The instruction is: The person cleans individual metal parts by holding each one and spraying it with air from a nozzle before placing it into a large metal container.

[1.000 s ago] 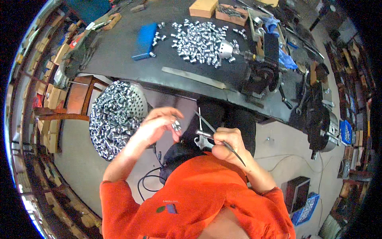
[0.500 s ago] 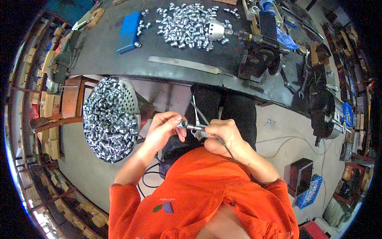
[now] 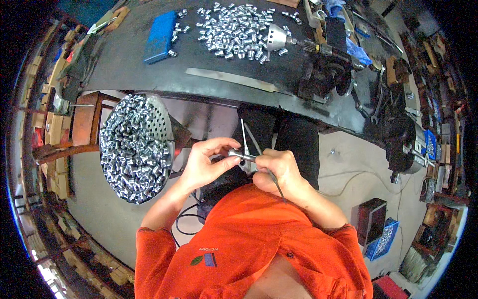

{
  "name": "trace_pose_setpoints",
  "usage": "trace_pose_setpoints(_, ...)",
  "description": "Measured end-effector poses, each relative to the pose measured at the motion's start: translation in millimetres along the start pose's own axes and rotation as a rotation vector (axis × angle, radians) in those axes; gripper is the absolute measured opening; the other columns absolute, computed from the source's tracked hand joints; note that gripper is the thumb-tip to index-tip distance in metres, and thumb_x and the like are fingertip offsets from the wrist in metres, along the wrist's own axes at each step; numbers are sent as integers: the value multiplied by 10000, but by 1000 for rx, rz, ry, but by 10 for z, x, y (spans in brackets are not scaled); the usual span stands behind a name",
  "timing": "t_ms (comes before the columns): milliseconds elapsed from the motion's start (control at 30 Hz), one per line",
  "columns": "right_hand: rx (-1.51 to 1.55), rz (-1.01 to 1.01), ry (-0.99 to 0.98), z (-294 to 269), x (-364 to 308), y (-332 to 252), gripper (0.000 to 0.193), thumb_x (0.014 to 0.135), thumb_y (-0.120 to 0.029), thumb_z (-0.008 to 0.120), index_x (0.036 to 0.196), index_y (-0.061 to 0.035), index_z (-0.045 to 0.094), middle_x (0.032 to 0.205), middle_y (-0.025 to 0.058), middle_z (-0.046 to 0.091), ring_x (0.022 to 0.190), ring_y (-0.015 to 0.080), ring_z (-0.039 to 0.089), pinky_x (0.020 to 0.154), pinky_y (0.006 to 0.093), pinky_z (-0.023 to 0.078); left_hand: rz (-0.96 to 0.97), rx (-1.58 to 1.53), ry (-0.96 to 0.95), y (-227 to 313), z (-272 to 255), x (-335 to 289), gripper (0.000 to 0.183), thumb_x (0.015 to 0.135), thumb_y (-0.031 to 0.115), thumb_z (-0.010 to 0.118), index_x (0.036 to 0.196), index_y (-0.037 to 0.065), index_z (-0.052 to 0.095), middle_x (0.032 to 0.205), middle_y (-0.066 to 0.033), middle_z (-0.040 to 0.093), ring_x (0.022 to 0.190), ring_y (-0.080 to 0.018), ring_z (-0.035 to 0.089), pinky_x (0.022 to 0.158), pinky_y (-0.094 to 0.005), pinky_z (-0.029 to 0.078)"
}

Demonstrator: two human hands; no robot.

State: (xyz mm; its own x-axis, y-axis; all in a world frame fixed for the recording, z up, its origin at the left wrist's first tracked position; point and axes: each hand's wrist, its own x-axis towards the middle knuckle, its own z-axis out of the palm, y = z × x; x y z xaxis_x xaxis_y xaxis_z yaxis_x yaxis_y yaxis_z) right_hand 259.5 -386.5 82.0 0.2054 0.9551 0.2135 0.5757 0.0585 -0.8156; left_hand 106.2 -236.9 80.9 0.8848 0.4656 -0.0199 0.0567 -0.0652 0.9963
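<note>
My left hand (image 3: 209, 160) pinches a small shiny metal sleeve (image 3: 234, 153) between thumb and fingers. The sleeve meets the end of a short metal rod-shaped tool (image 3: 248, 157), whose other end sits in my closed right hand (image 3: 280, 170). A long thin grey rod (image 3: 252, 137) slants across behind the right fingers, and its dark tail comes out below the hand. Close beside it, a thin pale rod (image 3: 243, 130) stands up over my lap; what holds its lower end is hidden. At my left, a perforated round metal tray (image 3: 160, 115) is heaped with similar metal sleeves (image 3: 132, 154).
On the dark bench (image 3: 134, 79) lie a pile of sleeves (image 3: 236, 35), a blue block-shaped box (image 3: 161, 37) and a flat metal strip (image 3: 229, 79). A machine with a chuck (image 3: 277, 37) stands there. A blue bin (image 3: 382, 244) and dark box (image 3: 371, 219) rest on the floor.
My left hand has moved slightly right and closed its fingers further round the sleeve, bringing it nearer my right hand. The sleeve now covers more of the tool's end.
</note>
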Motion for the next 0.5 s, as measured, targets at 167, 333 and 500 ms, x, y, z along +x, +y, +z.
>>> trace_pose_setpoints(167,42,10,-14,-23,-17,24,163,603,-128,648,623,-52,505,587,120,497,510,317,528,467,406,414,-174,-180,-101,14,-39,17,200,809,26,664,995,-19,605,825,-23,625,723,-89,595,662,-249,501)
trace_pose_setpoints(333,114,-72,-19,-211,-96,-11,249,639,-176,647,603,-59,430,573,97,418,486,300,466,438,375,337,167,514,183,-43,-156,115,169,691,32,665,857,11,640,691,-43,586,561,-113,549,524,-253,437)
trace_pose_setpoints(500,262,-277,-108,-275,-89,-255,328,652,-185,642,587,-74,340,566,73,323,462,272,386,423,382,270,292,809,275,-209,-229,149,194,601,36,659,791,28,622,631,-77,529,482,-193,490,467,-290,400)
